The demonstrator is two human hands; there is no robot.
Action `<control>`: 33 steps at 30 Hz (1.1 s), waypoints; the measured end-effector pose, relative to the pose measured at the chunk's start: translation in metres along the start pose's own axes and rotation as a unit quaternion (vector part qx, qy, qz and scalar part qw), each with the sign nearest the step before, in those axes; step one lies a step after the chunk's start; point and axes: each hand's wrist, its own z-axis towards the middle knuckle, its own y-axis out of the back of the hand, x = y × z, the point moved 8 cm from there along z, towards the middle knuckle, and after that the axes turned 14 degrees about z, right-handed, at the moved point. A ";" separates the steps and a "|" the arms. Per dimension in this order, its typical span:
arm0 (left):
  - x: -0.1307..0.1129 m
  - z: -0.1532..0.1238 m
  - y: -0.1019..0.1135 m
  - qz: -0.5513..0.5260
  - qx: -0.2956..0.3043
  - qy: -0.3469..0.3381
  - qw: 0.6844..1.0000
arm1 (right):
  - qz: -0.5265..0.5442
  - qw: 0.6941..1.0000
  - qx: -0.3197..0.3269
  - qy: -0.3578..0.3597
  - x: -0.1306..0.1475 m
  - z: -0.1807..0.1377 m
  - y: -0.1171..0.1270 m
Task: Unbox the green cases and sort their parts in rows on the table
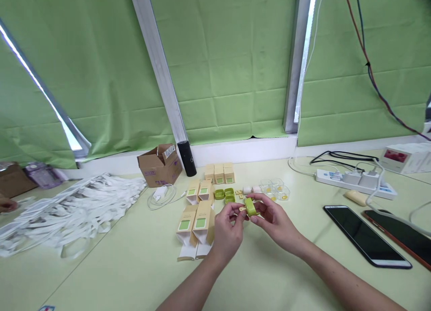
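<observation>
My right hand (274,221) grasps a small green case (250,206) between thumb and fingertips, held just above the bench (134,275) near its middle. My left hand (229,228) pinches a small yellow part (242,208) that touches the case's left edge. Open tan cartons (197,221) lie just left of my hands, two green case halves (225,194) and clear trays (276,188) sit beyond them, and a dark phone (365,234) lies flat to the right.
</observation>
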 end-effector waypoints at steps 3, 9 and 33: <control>-0.003 0.000 -0.001 0.026 0.002 -0.024 0.999 | 0.023 1.000 -0.003 0.005 0.003 0.001 -0.001; -0.013 0.001 0.004 0.061 0.007 -0.075 0.995 | -0.080 0.995 -0.029 0.042 0.013 0.000 0.007; -0.021 0.003 0.011 0.192 -0.013 -0.128 0.973 | -0.447 0.867 -0.023 0.216 0.043 -0.015 -0.012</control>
